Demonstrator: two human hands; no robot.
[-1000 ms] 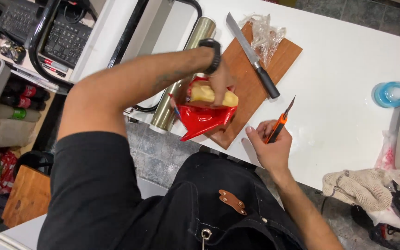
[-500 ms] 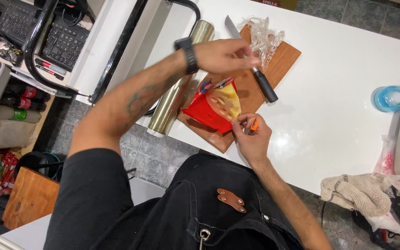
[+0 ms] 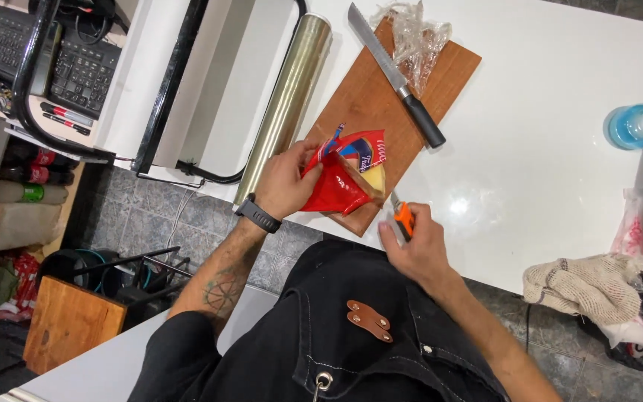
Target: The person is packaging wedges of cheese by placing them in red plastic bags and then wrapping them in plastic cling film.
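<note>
Head view: red wrapper [image 3: 340,186], glossy and crumpled, peeled back from a pale yellow cheese wedge [image 3: 376,179], lying at the near corner of the wooden cutting board [image 3: 381,97]. Left hand [image 3: 284,179] clenched on the wrapper's left side; right hand [image 3: 414,242], just right of that grip, closed around an orange-handled cutter [image 3: 403,217]. Wedge's long axis runs away from the body, cutter tip pointing at it.

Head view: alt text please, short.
Seen from above, a person's left hand grips a red wrapper around a yellow wedge, while the right hand holds an orange-handled blade beside it. A serrated knife lies on the wooden cutting board.
</note>
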